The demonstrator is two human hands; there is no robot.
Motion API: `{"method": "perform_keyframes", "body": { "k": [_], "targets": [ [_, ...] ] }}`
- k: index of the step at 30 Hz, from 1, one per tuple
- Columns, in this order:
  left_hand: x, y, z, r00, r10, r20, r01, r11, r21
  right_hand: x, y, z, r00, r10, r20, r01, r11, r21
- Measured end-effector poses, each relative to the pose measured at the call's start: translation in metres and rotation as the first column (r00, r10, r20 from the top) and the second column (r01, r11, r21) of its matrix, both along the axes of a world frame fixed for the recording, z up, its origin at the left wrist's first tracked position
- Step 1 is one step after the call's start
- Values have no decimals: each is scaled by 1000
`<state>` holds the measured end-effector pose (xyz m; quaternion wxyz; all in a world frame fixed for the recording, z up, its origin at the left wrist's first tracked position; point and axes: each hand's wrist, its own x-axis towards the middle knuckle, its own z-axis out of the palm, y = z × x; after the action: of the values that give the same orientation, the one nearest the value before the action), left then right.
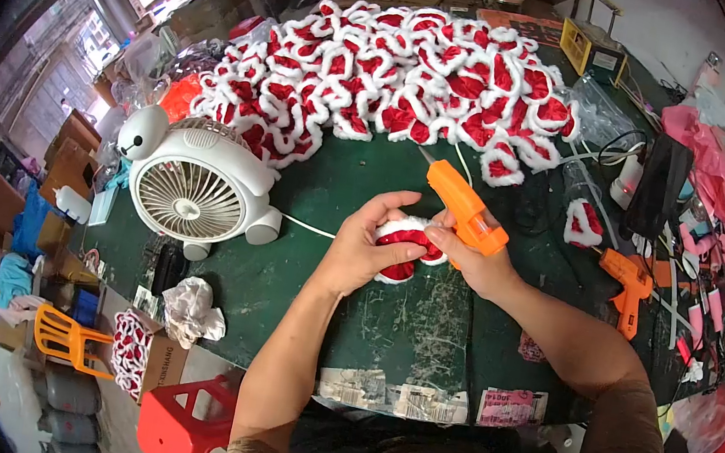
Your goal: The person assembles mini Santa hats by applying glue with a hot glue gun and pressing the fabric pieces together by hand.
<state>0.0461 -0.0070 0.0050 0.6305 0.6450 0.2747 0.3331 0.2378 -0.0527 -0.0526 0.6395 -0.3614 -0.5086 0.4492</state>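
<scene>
My left hand (368, 251) grips a small red velvet piece with white fluffy trim (395, 268), thumb across its front. In my right hand (480, 260) is an orange glue gun (465, 206), its nozzle pointing up and away to the left. The right thumb also reaches the trim of the red piece, beside the left thumb. A large heap of similar red and white pieces (412, 71) covers the far part of the green table (312, 187). One more such piece (583, 222) lies to the right.
A white fan (192, 189) stands at left, near crumpled paper (191, 312). A second orange glue gun (625, 287) lies at right among cables and clutter. A red stool (185, 424) is below the table's front edge. A yellow-black box (591, 53) sits at the back right.
</scene>
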Motion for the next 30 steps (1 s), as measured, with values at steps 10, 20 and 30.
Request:
{"method": "perform_keyframes", "body": {
  "k": [10,20,30],
  "targets": [
    [0,4,-14,998,54,35,-59,985,161,-1,-2,2,1000,-22,-1,22,1000,1],
    [-106,-106,12,843,526,113,-536,803,262,3,-4,3,989,122,80,-124,992,22],
    [-335,-393,-78,-435,897,82,-890,-442,110,20,1,1,977,140,162,-137,990,-30]
  ]
}}
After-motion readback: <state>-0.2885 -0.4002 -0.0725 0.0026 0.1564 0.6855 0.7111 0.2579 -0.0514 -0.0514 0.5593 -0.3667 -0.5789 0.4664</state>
